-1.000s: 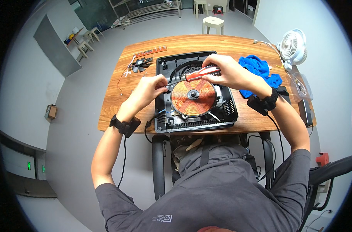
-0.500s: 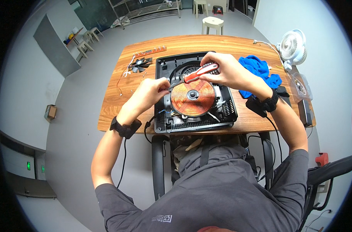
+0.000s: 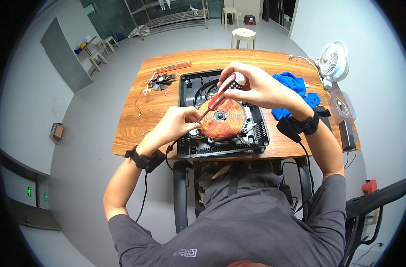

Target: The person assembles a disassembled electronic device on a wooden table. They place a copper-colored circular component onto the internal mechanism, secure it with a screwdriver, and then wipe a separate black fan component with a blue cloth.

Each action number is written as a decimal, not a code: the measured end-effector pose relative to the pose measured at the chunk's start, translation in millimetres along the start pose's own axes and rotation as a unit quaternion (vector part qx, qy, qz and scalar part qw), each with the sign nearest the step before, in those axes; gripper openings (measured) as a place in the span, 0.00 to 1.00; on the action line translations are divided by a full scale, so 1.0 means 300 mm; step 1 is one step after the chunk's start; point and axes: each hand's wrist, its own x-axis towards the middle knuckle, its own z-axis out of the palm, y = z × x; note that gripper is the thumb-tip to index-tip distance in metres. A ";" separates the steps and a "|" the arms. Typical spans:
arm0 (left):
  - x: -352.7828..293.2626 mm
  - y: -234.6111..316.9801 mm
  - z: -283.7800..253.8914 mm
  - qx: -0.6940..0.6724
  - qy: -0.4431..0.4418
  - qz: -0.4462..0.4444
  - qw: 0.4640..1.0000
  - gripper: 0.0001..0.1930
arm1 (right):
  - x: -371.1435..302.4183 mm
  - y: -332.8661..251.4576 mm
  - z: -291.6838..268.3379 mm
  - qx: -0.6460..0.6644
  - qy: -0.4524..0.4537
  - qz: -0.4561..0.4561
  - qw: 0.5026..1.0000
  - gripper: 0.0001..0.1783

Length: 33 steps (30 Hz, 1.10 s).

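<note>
My right hand (image 3: 252, 86) is closed round the handle of a red and white screwdriver (image 3: 218, 98). Its shaft slants down to the left across the edge of a round copper coil (image 3: 232, 120). The coil, with a dark hub at its middle, lies in an open black appliance housing (image 3: 184, 88). At the screwdriver's tip my left hand (image 3: 175, 124) has thumb and fingers pinched together; whatever is between them is too small or hidden to make out. A black strap with a box and cable is on each wrist.
Left of the housing lie a small black fan (image 3: 160, 82), an orange circuit strip (image 3: 173, 67) and a few tiny parts. To the right are a blue cloth (image 3: 289, 91), a clear plastic box (image 3: 343, 106), a black box (image 3: 346, 134) and a white desk fan (image 3: 333, 62).
The screwdriver has tilted steeper, its tip moving down along the coil's left edge. My left fingers have moved along with the tip. The whole view has shifted slightly.
</note>
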 end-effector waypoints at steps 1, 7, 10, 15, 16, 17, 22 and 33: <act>-0.002 0.001 0.002 0.005 -0.002 0.007 1.000 0.08 | 0.001 0.003 0.003 0.005 0.001 0.002 1.000 0.17; -0.012 0.023 0.013 -0.007 -0.006 0.030 1.000 0.09 | -0.001 -0.025 0.025 0.052 0.038 0.027 0.998 0.15; -0.014 0.035 0.010 0.010 -0.013 0.028 0.999 0.12 | -0.011 -0.032 0.031 0.047 0.056 0.025 0.997 0.15; -0.006 0.012 0.001 0.080 0.003 0.059 0.995 0.23 | -0.025 -0.034 0.023 0.000 0.071 0.029 0.997 0.15; -0.007 -0.002 0.003 0.097 0.006 0.076 0.992 0.24 | -0.029 -0.030 0.022 -0.010 0.077 0.024 0.997 0.15; -0.007 -0.015 0.003 0.113 0.010 0.093 0.989 0.25 | -0.032 -0.029 0.020 0.003 0.081 0.026 0.996 0.15; -0.025 -0.037 0.041 0.183 -0.030 0.106 0.977 0.40 | -0.044 -0.037 0.009 0.036 0.092 0.047 0.994 0.14; -0.022 -0.042 0.105 0.211 -0.011 0.118 0.970 0.41 | -0.034 -0.075 0.057 -0.043 0.061 0.041 0.996 0.16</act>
